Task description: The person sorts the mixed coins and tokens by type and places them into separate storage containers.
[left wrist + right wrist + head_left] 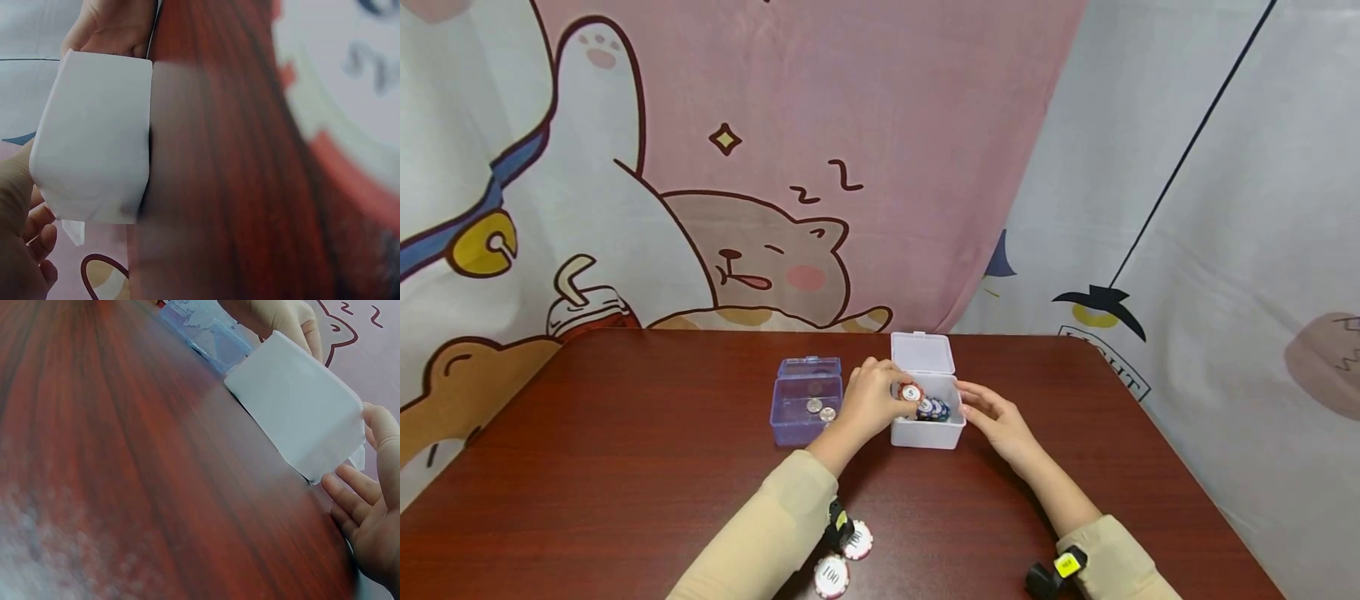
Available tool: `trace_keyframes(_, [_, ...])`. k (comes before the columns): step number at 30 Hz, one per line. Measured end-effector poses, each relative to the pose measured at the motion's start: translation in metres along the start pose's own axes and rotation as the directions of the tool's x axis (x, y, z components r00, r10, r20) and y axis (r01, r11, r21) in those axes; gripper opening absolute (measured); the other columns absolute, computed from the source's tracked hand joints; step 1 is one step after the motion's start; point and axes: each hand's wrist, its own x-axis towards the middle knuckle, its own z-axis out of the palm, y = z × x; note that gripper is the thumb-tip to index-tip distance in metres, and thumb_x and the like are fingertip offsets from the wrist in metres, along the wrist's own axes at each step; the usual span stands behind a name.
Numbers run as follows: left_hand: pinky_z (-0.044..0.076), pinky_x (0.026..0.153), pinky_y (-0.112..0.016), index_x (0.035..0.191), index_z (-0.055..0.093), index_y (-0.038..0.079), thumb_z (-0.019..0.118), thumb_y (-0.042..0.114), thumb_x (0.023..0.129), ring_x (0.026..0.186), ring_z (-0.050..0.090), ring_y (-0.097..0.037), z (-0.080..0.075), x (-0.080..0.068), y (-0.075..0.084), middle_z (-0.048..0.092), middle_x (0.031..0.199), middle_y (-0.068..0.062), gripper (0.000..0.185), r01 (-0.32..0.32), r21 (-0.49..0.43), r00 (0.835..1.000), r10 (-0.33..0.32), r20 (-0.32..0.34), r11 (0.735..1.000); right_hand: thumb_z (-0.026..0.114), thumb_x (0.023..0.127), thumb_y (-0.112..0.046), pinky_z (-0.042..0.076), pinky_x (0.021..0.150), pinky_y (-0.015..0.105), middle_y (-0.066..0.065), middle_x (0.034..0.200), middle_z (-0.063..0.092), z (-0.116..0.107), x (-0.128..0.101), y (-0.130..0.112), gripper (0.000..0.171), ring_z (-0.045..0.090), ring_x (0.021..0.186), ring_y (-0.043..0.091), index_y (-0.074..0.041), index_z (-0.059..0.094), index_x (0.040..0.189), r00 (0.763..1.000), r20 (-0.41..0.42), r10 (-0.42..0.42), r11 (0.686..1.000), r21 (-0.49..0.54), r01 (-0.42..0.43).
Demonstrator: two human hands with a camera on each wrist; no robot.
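Observation:
A white plastic box [925, 435] stands on the table with its lid raised at the back. Blue and white poker chips [936, 409] lie inside it. Over its left side, my left hand [872, 398] pinches an orange-red poker chip [912, 392] marked 5. My right hand [1004, 423] touches the box's right wall. The right wrist view shows the right hand [375, 522] with extended fingers against the box [300, 406]. In the left wrist view the box wall [94, 137] hides the chip from sight.
A translucent blue box [797, 432], lid open, stands left of the white one with several silver coins [814, 406] inside. Two white-faced chips, a nearer one [831, 577] and a farther one [858, 542], lie by the left forearm. A printed curtain [925, 167] hangs behind the table.

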Motion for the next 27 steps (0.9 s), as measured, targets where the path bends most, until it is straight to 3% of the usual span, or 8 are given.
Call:
trace_keyframes(6, [0.04,0.078,-0.038,0.107,0.075,0.009,0.083,0.03,0.07,0.087,0.053,-0.019,-0.001,-0.002,0.002,0.069,0.098,-0.001,0.043,0.025,0.014,1.0,-0.025,0.015,1.0,0.06,0.094,-0.011,0.044,0.088,0.023,0.025,0.128,0.055,0.0,0.0,0.001,0.041,0.051,0.119,0.039,0.001,0.052,0.133,1.0,-0.008,0.01,1.0,-0.014,-0.01])
trace_keyframes(16, [0.039,0.082,-0.04,0.112,0.071,0.006,0.083,0.025,0.071,0.091,0.051,-0.021,-0.008,-0.006,0.001,0.069,0.108,-0.004,0.046,0.033,-0.175,0.999,-0.037,-0.021,0.984,0.062,0.094,-0.013,0.044,0.088,0.023,0.023,0.129,0.055,-0.002,0.0,0.002,0.042,0.051,0.119,0.036,-0.002,0.053,0.133,1.0,-0.009,0.022,1.0,-0.004,-0.022])
trace_keyframes(27, [0.043,0.079,-0.036,0.112,0.071,0.004,0.085,0.02,0.071,0.092,0.05,-0.018,-0.03,-0.02,0.007,0.069,0.107,-0.003,0.046,-0.031,-0.311,0.996,0.004,-0.089,0.95,0.061,0.094,-0.01,0.044,0.088,0.022,0.023,0.129,0.055,-0.001,0.0,0.002,0.041,0.051,0.119,0.036,-0.002,0.053,0.133,1.0,-0.007,0.027,1.0,-0.003,-0.027])
